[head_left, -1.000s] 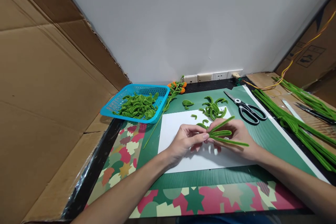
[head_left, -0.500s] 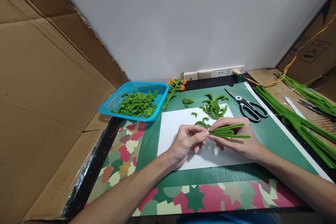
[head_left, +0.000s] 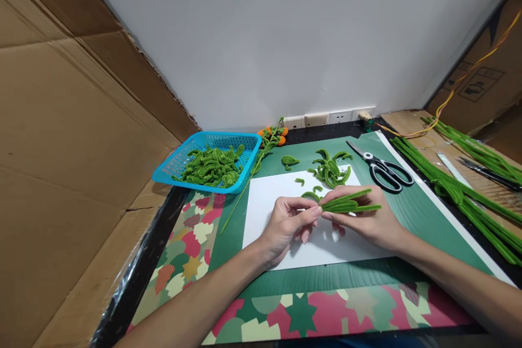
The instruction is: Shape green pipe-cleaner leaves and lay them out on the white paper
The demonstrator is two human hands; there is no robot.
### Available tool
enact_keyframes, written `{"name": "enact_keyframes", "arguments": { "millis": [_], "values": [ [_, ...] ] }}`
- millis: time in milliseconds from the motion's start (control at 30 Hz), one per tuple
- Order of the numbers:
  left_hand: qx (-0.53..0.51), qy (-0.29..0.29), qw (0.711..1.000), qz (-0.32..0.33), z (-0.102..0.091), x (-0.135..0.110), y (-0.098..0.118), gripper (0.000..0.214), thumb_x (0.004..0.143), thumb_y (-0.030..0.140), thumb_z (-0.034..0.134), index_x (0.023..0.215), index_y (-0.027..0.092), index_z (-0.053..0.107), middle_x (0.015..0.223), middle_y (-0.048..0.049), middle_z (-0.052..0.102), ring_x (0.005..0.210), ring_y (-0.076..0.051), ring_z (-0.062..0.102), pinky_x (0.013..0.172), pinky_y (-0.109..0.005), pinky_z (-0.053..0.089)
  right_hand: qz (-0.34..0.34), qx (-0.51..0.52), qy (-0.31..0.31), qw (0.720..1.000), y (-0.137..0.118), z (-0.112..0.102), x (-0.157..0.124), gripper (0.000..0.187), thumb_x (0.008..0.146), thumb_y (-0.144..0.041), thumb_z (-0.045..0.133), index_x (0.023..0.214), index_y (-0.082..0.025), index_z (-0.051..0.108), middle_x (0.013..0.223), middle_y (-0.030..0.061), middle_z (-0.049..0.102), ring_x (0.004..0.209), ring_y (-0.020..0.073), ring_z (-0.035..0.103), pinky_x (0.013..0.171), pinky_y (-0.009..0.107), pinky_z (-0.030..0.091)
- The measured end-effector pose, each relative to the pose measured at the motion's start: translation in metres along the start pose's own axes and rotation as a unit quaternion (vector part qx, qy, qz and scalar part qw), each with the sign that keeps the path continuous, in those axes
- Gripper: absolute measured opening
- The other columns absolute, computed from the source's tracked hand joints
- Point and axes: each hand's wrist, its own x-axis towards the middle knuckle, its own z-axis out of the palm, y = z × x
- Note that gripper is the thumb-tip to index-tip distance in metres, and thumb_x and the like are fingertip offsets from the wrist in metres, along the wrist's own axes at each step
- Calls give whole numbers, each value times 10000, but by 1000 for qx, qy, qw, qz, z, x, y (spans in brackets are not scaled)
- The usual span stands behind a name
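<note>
Over a white sheet of paper point(head_left: 261, 228), a small bunch of green pipe cleaners point(head_left: 346, 204) is held between both hands. My left hand point(head_left: 291, 223) pinches its left end between thumb and forefinger. From the other side, my right hand point(head_left: 367, 217) has its fingers closed around the same bunch, and the loose ends fan out to the right across it. Just beyond the fingertips lie short curled green pieces point(head_left: 299, 181) and a heap of bent pipe-cleaner leaves point(head_left: 332, 168). One finished-looking leaf point(head_left: 290, 161) rests left of that heap.
A blue basket point(head_left: 163, 173) of green leaves stands at left, beside an orange-flowered stem point(head_left: 267, 147). Black-handled scissors point(head_left: 385, 171) lie at right. Further right are long green pipe cleaners point(head_left: 468, 198) and dark pliers-like tools point(head_left: 487, 170). Cardboard point(head_left: 73, 136) walls the left side.
The camera view has shifted slightly. Both hands keep their hold on the bunch, whose free ends now sit a little further left and tilt up slightly more.
</note>
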Motion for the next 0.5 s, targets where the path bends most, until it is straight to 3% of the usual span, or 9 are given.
{"name": "enact_keyframes", "arguments": {
  "millis": [100,267,400,500],
  "values": [
    [2,20,1000,13,0,1,-2,317,755,383,921,843,112,781,607,16,638,363,-34,490,344,-143,330,23,37,24,999,0,0,3,330,816,-357,905,1073,-186,789,721,17,759,493,155,676,478,271,586],
    [12,15,999,35,1,1,-4,335,778,388,900,914,126,742,600,35,619,359,-53,507,325,-146,322,25,65,30,997,2,-1,7,262,862,-406,862,841,-158,778,621,14,704,458,156,659,463,265,543],
    [70,-9,997,43,1,-1,-8,439,834,435,866,1106,141,688,557,34,634,384,-95,545,346,-160,398,43,39,31,998,3,-1,8,318,912,-446,806,770,-169,740,572,5,679,454,141,630,477,253,501],
    [107,-26,993,43,0,0,-12,397,913,466,790,1112,157,638,589,15,677,359,-89,539,347,-155,388,47,-10,38,998,2,0,6,347,892,-445,825,709,-180,694,552,-17,637,466,118,577,467,234,442]
  ]
}}
